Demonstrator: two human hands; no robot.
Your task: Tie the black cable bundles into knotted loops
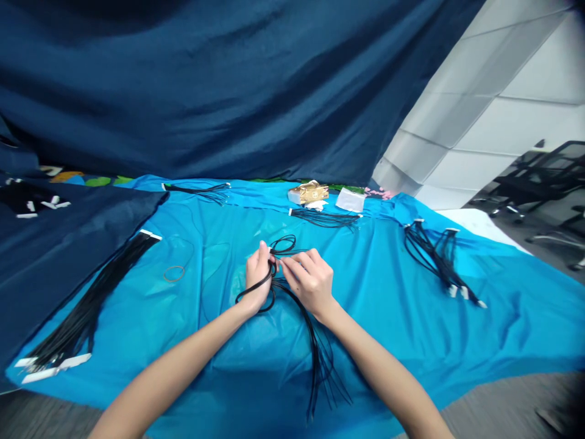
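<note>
In the middle of the view, both hands work on a bundle of thin black wires (311, 332). My left hand (258, 277) is closed around the bundle, thumb up, and a black loop passes over its wrist side. My right hand (311, 280) pinches at the wires just to the right, its fingertips close to the left hand's. A small loop of wire stands above the fingers, and the loose ends hang down toward the table's front edge. A bit of white shows at the left fingertips; what it is, I cannot make out.
A long black wire bundle with white connectors (100, 286) lies at left, near a thin brown ring (174, 274). More wire bundles (324, 218) lie at the back and right (432, 256). A gold packet (313, 193) and a white packet (350, 199) sit on the blue cloth (388, 341).
</note>
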